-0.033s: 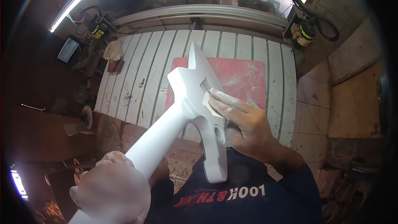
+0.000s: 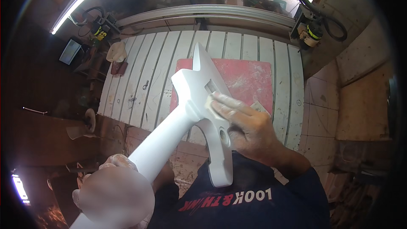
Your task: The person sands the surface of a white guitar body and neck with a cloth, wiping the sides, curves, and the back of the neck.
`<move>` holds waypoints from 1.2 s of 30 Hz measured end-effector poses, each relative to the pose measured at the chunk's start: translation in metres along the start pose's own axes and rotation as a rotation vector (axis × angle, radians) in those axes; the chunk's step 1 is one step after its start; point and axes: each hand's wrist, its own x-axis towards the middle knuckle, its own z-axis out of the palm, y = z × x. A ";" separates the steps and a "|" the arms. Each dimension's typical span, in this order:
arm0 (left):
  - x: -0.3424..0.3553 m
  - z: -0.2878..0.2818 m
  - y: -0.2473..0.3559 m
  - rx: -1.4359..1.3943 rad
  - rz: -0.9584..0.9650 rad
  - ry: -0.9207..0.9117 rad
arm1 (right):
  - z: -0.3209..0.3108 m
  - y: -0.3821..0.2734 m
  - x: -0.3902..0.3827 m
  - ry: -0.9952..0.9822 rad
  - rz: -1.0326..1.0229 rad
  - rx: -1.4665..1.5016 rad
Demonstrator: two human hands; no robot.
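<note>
Against the earlier frame, the right hand (image 2: 252, 129) has shifted slightly left; its extended fingers press a pale pad (image 2: 209, 101) against the smooth, white, branching workpiece (image 2: 190, 89) at frame centre. Lower left, the left hand (image 2: 116, 160), partly obscured, curls around the workpiece's cylindrical shaft (image 2: 161, 144).

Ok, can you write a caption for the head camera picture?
Dusty right grip presses a pale pad against a smooth white branching piece.

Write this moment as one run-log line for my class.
left hand: at lower end of white piece | right hand: holding pale pad against white piece | red mat: on slatted table
</note>
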 end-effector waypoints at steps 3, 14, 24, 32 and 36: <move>0.000 0.002 -0.003 -0.019 0.039 0.090 | 0.029 -0.004 -0.011 -0.102 -0.120 0.091; -0.002 0.010 0.002 0.007 0.002 0.074 | 0.062 0.015 0.010 -0.181 -0.029 -0.093; 0.002 0.001 -0.002 0.001 0.007 0.032 | 0.064 0.028 0.021 -0.139 -0.094 -0.088; 0.003 -0.003 -0.005 0.011 0.055 0.037 | 0.065 0.032 0.019 -0.235 -0.062 -0.129; 0.004 -0.002 -0.002 -0.029 0.019 0.005 | 0.046 0.024 0.008 -0.207 -0.083 -0.047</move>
